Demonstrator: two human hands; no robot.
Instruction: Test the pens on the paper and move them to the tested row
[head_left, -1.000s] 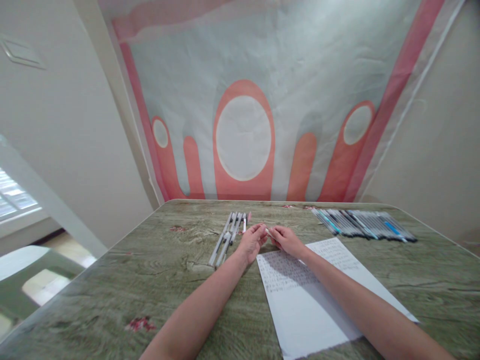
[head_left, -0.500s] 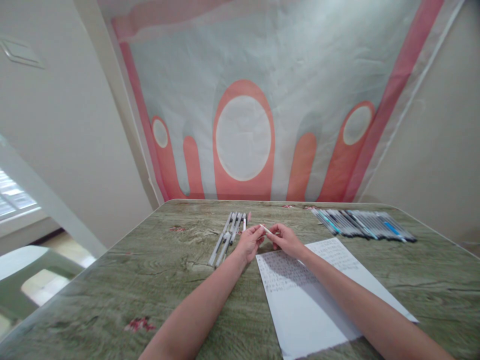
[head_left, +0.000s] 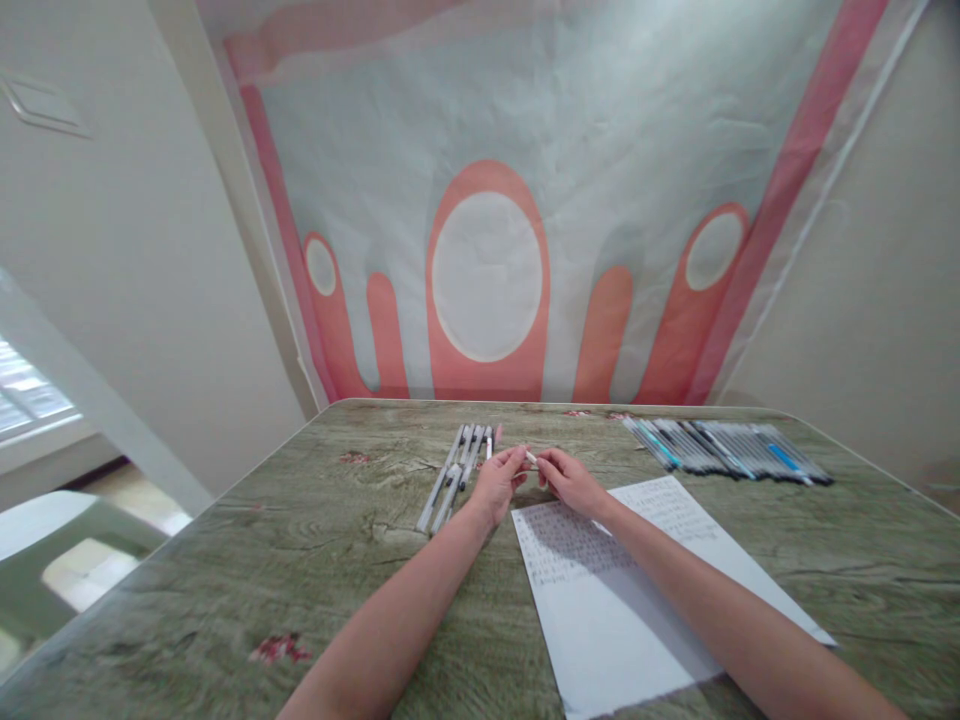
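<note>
The left hand and right hand meet above the table, beyond the far-left corner of a sheet of paper. Between them is a slim white piece: the left thumb and fingers pinch one end, and the right fingertips close on the other.

A group of capped pens lies just beside the left hand, toward the table's far edge, with a white pen at its right side. A long row of pens lies near the far-right corner.

The likeliest trouble is a slip: only fingertips hold the piece, so uneven pressure or a twist could shoot it out onto the table. A careless swing of the left wrist could set the nearby pens rolling, as their barrels look round. The right forearm crosses above the paper (whether it touches, I cannot tell), so lowering it could drag the sheet askew.

Lines of dark handwriting cover the far part of the paper, too blurred to read. A blue patch in the row may be a label, but shows no legible lettering. No brand can be made out.
</note>
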